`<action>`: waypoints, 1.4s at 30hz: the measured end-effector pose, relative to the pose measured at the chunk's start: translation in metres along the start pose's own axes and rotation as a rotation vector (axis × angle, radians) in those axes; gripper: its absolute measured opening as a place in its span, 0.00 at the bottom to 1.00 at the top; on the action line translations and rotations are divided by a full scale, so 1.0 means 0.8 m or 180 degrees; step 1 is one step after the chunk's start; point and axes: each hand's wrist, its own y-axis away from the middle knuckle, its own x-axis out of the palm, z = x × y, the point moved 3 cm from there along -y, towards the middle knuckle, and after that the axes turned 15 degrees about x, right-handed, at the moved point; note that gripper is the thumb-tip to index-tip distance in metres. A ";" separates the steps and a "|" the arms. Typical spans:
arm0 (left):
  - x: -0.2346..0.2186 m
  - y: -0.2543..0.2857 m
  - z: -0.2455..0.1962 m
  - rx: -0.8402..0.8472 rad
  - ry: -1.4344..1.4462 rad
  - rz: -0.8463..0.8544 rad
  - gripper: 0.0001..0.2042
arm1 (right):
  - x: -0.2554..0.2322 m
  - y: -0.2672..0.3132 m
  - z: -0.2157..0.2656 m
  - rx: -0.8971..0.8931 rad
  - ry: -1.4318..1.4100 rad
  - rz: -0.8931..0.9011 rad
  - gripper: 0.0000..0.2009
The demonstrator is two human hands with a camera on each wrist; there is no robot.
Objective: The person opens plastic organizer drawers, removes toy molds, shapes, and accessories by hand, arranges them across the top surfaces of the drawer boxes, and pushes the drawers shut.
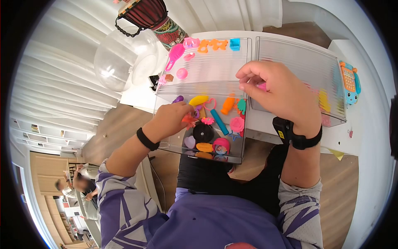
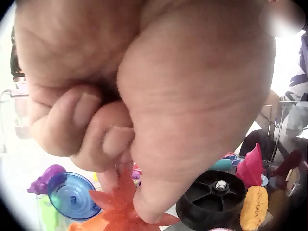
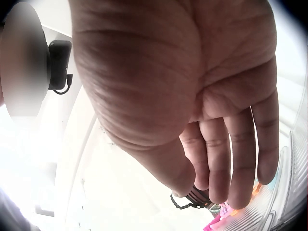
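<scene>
My left hand [image 1: 172, 120] reaches into the near clear plastic bin [image 1: 241, 159] among small toys. Its thumb and fingers pinch a translucent red spiky, flower-like toy [image 2: 120, 204]. Close by lie a black round wheel-like piece [image 1: 203, 132], a yellow toy banana [image 1: 199, 100] and a teal stick [image 1: 219, 122]. In the left wrist view a blue translucent dish [image 2: 72, 196] sits beside the red toy. My right hand [image 1: 286, 89] hovers above the inner edges of the two bins, fingers loosely extended and nothing held in the right wrist view.
On the bin's clear top lie a pink hairbrush [image 1: 175, 53], a pink ball [image 1: 182, 73], orange pieces [image 1: 213, 45] and a blue cube [image 1: 235, 44]. A second clear bin [image 1: 298, 54] stands to the right, with a toy phone [image 1: 350, 83] beyond. A drum [image 1: 159, 23] stands behind.
</scene>
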 end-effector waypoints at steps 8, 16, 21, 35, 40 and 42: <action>-0.004 -0.007 -0.007 0.0011 -0.0077 -0.0056 0.17 | 0.004 -0.001 -0.011 -0.0287 -0.0104 -0.0283 0.11; -0.017 0.004 -0.005 -0.0014 -0.0165 0.0153 0.07 | 0.004 -0.002 -0.012 -0.0305 -0.0108 -0.0306 0.11; -0.067 0.000 -0.049 0.0511 0.0105 -0.0787 0.06 | 0.007 -0.001 -0.005 -0.0114 0.0023 -0.0147 0.11; -0.101 0.010 -0.075 0.2265 -0.0173 -0.2433 0.12 | 0.051 -0.004 0.008 -0.0639 0.0055 0.0459 0.21; -0.094 -0.006 -0.084 0.1424 0.0546 -0.2772 0.10 | 0.060 -0.007 0.027 -0.0857 -0.0281 0.0607 0.16; -0.095 0.000 -0.088 0.0728 0.0917 -0.2513 0.09 | 0.065 -0.012 0.022 -0.0844 -0.0345 0.0596 0.14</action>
